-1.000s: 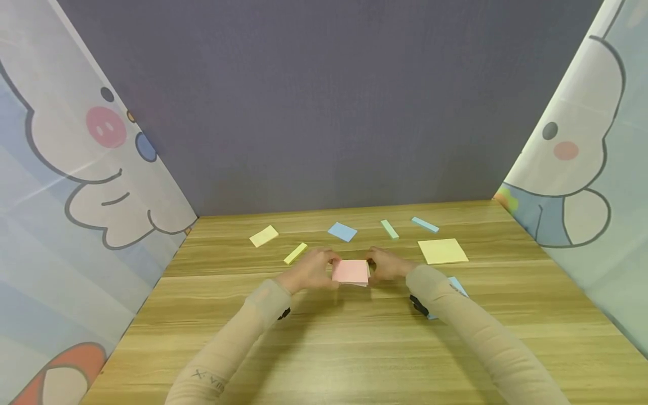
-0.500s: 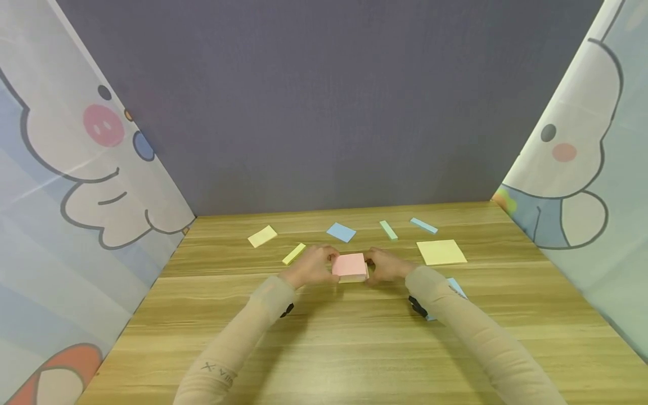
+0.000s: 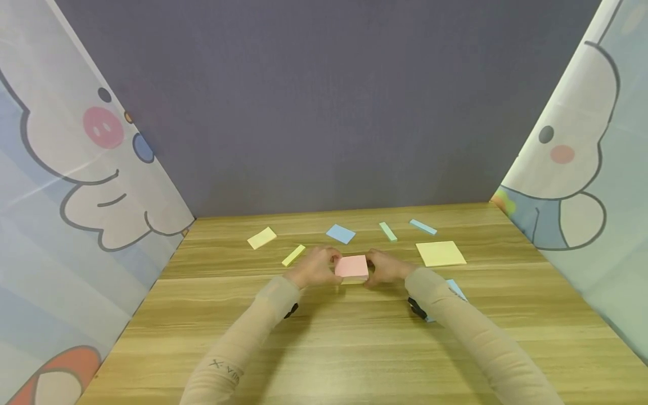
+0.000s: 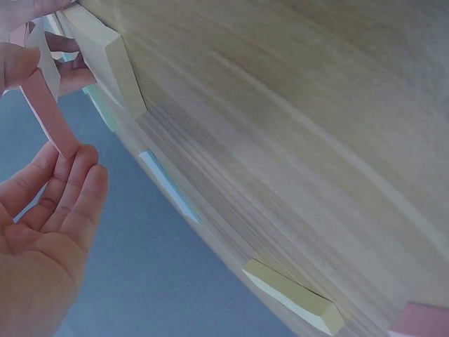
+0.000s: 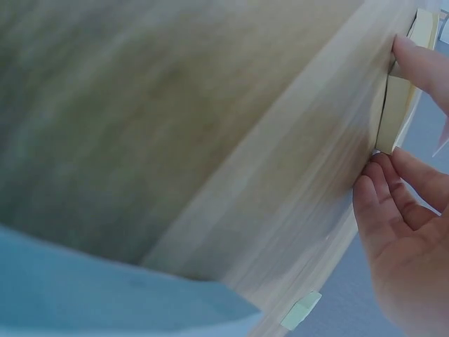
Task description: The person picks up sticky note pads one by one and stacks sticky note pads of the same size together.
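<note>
Between two hands [image 3: 316,267] [image 3: 386,266], one pink pad [image 3: 351,265] (one pale-yellow pad [image 4: 112,56] below).

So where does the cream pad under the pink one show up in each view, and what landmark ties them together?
Head: centre; cream pad under the pink pad, between left hand and right hand.
Left wrist: upper left; cream pad, side-on.
Right wrist: upper right; cream pad at the right hand's fingertips.
Shared landmark: green strip, in all three.
</note>
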Demonstrator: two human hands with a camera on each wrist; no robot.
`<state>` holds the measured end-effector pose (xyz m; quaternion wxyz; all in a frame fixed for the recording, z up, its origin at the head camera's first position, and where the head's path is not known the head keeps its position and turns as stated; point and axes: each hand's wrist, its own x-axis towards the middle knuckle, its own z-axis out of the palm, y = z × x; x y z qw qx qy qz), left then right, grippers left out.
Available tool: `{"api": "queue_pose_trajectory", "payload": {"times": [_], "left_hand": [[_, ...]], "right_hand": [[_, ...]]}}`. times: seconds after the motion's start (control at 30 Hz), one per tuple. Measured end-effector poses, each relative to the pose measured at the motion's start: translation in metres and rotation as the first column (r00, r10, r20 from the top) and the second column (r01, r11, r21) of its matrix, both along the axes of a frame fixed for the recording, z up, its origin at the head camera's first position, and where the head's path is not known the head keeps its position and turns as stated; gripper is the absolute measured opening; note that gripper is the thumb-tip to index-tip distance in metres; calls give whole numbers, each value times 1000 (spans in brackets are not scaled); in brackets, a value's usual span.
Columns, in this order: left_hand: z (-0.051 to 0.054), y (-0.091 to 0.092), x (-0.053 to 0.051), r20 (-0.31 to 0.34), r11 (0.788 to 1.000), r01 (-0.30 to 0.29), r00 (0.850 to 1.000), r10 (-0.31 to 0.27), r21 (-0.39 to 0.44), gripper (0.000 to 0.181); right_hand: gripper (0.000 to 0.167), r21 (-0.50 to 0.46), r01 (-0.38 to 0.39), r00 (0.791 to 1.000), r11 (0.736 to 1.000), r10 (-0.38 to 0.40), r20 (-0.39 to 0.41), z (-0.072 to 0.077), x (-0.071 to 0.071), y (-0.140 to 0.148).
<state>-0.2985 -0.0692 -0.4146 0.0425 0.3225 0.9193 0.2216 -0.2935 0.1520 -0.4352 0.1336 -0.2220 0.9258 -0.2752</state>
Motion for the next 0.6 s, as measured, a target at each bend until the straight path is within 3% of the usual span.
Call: {"api": "queue_pose_trajectory", "payload": {"times": [0.6], "left_hand": [[-4, 5, -3, 6, 999, 9, 1000, -9, -33, 35]], "right_hand": [[55, 35, 24, 1000, 999, -23, -11, -3, -1, -2]]}}
